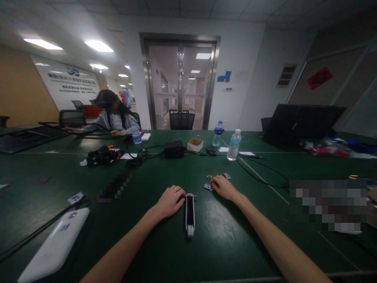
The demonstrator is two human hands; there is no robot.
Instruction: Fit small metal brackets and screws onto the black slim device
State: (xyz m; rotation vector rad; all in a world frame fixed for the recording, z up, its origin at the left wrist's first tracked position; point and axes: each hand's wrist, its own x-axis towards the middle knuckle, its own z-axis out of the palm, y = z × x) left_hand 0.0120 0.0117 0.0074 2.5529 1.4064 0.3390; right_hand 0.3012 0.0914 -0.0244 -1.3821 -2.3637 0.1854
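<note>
My left hand (171, 201) rests on the green table, its fingers bent together against the upper left edge of a long, narrow white-rimmed piece with a dark middle (190, 214). That piece lies lengthwise, and a small metal bit sticks out on its upper right side. Farther to the right, my right hand (224, 187) has its fingers curled down among small metal parts. A flat metal plate (207, 186) is at its fingertips, and a second metal plate (227, 176) lies just beyond the knuckles. Tiny metal pieces (209, 176) lie ahead of the fingers. Whatever the fingertips pinch is hidden.
Ahead stand a small open box (195, 145), a black adapter (174, 149) with cables, and water bottles (234, 145). A white device (55, 243) lies at near left. Across the table sits another person (113, 116). A black case (300, 124) stands far right.
</note>
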